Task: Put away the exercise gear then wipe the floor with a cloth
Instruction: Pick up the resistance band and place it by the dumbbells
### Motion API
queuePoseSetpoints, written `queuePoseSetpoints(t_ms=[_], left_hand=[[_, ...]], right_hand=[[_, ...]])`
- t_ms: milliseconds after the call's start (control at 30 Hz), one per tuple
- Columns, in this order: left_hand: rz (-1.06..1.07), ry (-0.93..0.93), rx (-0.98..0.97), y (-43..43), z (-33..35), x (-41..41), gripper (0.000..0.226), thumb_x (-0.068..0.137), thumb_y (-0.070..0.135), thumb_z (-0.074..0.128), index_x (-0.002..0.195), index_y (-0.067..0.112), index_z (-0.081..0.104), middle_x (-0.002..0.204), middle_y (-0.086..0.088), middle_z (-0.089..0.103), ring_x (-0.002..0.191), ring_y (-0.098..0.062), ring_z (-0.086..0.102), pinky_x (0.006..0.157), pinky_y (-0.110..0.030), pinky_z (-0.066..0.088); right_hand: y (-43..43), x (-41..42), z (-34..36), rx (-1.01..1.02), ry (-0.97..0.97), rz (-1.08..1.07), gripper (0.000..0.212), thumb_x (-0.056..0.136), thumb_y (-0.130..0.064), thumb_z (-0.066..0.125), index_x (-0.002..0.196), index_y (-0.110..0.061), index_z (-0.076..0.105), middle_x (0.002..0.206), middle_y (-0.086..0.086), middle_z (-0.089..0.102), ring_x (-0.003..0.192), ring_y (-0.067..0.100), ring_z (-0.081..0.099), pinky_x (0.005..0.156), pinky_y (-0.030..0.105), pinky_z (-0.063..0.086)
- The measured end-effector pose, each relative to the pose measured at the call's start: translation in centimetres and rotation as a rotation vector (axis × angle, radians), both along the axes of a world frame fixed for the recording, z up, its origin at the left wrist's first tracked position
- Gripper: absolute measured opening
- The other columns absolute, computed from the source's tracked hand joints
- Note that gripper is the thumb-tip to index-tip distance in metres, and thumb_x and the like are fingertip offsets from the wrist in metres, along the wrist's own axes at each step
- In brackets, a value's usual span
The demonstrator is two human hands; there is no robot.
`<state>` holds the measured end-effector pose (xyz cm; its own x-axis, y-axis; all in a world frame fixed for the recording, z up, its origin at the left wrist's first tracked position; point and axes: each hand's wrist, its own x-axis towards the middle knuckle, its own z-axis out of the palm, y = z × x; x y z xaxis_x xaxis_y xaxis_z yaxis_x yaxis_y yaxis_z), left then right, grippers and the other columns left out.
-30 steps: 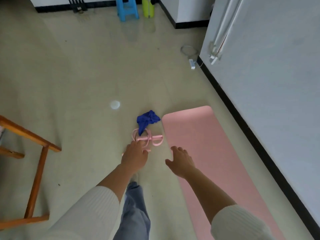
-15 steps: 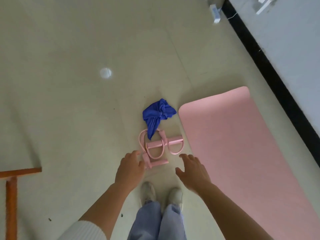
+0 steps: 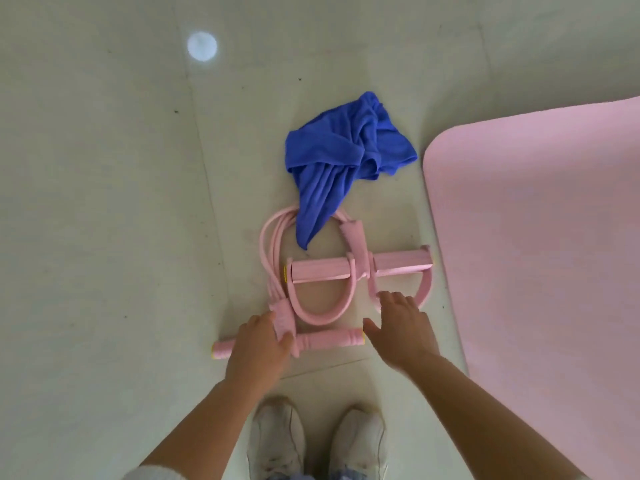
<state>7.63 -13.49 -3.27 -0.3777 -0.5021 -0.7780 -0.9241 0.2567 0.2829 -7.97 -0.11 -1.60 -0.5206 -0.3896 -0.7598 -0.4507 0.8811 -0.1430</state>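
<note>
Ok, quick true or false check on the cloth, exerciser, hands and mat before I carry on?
1. The blue cloth lies clear of the pink exerciser. False: its tip drapes over the tubes.
2. The left hand is on the exerciser's handle bar. True.
3. The right hand holds the cloth. False: it is open, holding nothing.
4. The pink mat lies unrolled on the floor. True.
</note>
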Motion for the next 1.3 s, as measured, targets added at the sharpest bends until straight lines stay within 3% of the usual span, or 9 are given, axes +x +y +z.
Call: queuePoseSetpoints(t_ms=[167, 267, 367, 533, 733, 833, 933, 1100, 1300], left_hand=[[0.349, 0.082, -0.044, 1.2, -4.2, -1.6, 0.037, 0.080, 0.011, 0.069, 0.102, 0.009, 0.040, 0.098, -0.005, 0.045, 0.081, -0.025, 0.055, 0.070, -0.038, 0.048], [0.438, 0.104, -0.046, 1.8, -5.3, -1.7, 0.041, 0.077, 0.004, 0.069, 0.095, 0.013, 0.034, 0.095, -0.009, 0.054, 0.072, -0.023, 0.058, 0.058, -0.034, 0.048], [0.468, 0.115, -0.032, 1.5, -5.1, -1.5, 0.047, 0.074, 0.004, 0.071, 0.098, 0.015, 0.033, 0.087, -0.008, 0.060, 0.066, -0.017, 0.060, 0.049, -0.020, 0.041], [0.417, 0.084, -0.023, 0.3, -0.7, -1.7, 0.057, 0.072, 0.005, 0.072, 0.113, 0.016, 0.034, 0.085, -0.002, 0.059, 0.064, -0.013, 0.057, 0.051, -0.022, 0.038], [0.303, 0.002, 0.017, -0.4, 10.9, -1.9, 0.050, 0.077, 0.015, 0.066, 0.120, 0.017, 0.040, 0.080, 0.005, 0.053, 0.066, -0.015, 0.056, 0.053, -0.027, 0.042], [0.242, -0.045, 0.072, -0.6, 18.0, -1.7, 0.045, 0.079, 0.020, 0.063, 0.120, 0.016, 0.043, 0.080, 0.006, 0.052, 0.073, -0.019, 0.056, 0.058, -0.029, 0.042], [0.208, -0.016, 0.091, -0.6, 25.1, -1.4, 0.046, 0.079, 0.022, 0.061, 0.121, 0.016, 0.045, 0.090, 0.001, 0.055, 0.080, -0.022, 0.055, 0.067, -0.028, 0.042], [0.122, 0.117, 0.094, -1.1, 37.1, -2.2, 0.042, 0.077, 0.021, 0.061, 0.115, 0.018, 0.044, 0.091, -0.001, 0.063, 0.076, -0.028, 0.064, 0.068, -0.035, 0.052], [-0.052, 0.320, 0.068, -0.2, 51.7, -4.4, 0.042, 0.077, 0.017, 0.064, 0.115, 0.015, 0.047, 0.093, 0.000, 0.059, 0.085, -0.026, 0.060, 0.067, -0.029, 0.041]], right_hand=[[-2.7, 1.5, -5.2, -0.045, 0.146, -0.400, 0.056, 0.083, -0.059, 0.056, 0.108, -0.011, 0.040, 0.099, 0.002, 0.055, 0.097, 0.024, 0.053, 0.091, 0.039, 0.044], [-3.4, 2.7, -6.6, -0.067, 0.229, -0.576, 0.061, 0.079, -0.051, 0.066, 0.111, -0.009, 0.036, 0.093, -0.001, 0.047, 0.098, 0.026, 0.052, 0.093, 0.036, 0.037], [-3.6, 2.3, -6.8, -0.067, 0.209, -0.635, 0.054, 0.079, -0.035, 0.070, 0.112, -0.010, 0.036, 0.092, -0.002, 0.048, 0.100, 0.026, 0.054, 0.096, 0.036, 0.034], [-3.5, 0.9, -2.9, -0.057, 0.187, -0.557, 0.037, 0.077, -0.029, 0.068, 0.093, -0.016, 0.037, 0.085, -0.001, 0.060, 0.087, 0.024, 0.060, 0.089, 0.034, 0.036], [-2.9, -0.3, 8.8, 0.113, 0.129, -0.355, 0.034, 0.078, -0.039, 0.059, 0.099, -0.013, 0.053, 0.093, 0.002, 0.066, 0.097, 0.026, 0.062, 0.091, 0.038, 0.033], [-2.1, -0.9, 16.2, 0.155, 0.083, -0.362, 0.034, 0.078, -0.039, 0.060, 0.101, -0.014, 0.060, 0.083, -0.001, 0.061, 0.088, 0.024, 0.061, 0.096, 0.037, 0.039], [-1.2, -0.9, 23.7, 0.142, 0.090, -0.397, 0.037, 0.077, -0.040, 0.060, 0.103, -0.013, 0.061, 0.089, 0.000, 0.067, 0.089, 0.023, 0.063, 0.095, 0.038, 0.044], [0.0, -0.3, 37.5, 0.066, 0.155, -0.480, 0.045, 0.076, -0.041, 0.063, 0.108, -0.012, 0.051, 0.101, 0.004, 0.068, 0.098, 0.026, 0.064, 0.093, 0.037, 0.044], [3.4, 1.7, 54.0, -0.061, 0.268, -0.697, 0.045, 0.081, -0.044, 0.059, 0.106, -0.012, 0.039, 0.104, 0.006, 0.066, 0.099, 0.029, 0.062, 0.072, 0.034, 0.035]])
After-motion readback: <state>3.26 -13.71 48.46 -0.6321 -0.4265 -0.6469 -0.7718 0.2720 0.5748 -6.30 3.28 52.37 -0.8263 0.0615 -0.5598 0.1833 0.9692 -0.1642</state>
